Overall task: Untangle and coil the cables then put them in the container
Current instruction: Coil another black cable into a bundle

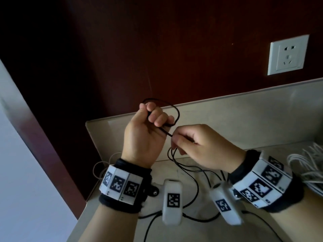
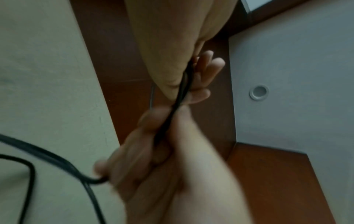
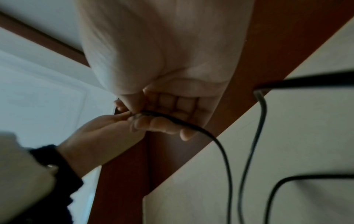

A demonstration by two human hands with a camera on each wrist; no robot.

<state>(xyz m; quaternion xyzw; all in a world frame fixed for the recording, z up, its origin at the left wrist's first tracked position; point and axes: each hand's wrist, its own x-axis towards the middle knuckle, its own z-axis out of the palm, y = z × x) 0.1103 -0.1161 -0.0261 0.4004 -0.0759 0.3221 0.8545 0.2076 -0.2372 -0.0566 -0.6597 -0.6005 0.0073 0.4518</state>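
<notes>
A small loop of the black cable [image 1: 172, 109] is kept clenched in the left hand [image 1: 145, 131] above the bench [image 1: 244, 123], so it's not lost, while slack is pinched and fed by the right hand [image 1: 201, 145].

A dark reddish-brown wood-panelled wall [image 1: 174, 49] fills the upper part of the head view, dim and in shadow toward its left side. A white plastic wall socket plate [image 1: 287, 55] is mounted on it at the right. Below the panelling runs a pale beige stone-look counter [image 1: 244, 119] with a low raised back edge. At the far left, a pale grey-white wall surface [image 1: 21, 172] meets a slanting brown wooden frame strip [image 1: 43, 137]. The light is low and soft.
</notes>
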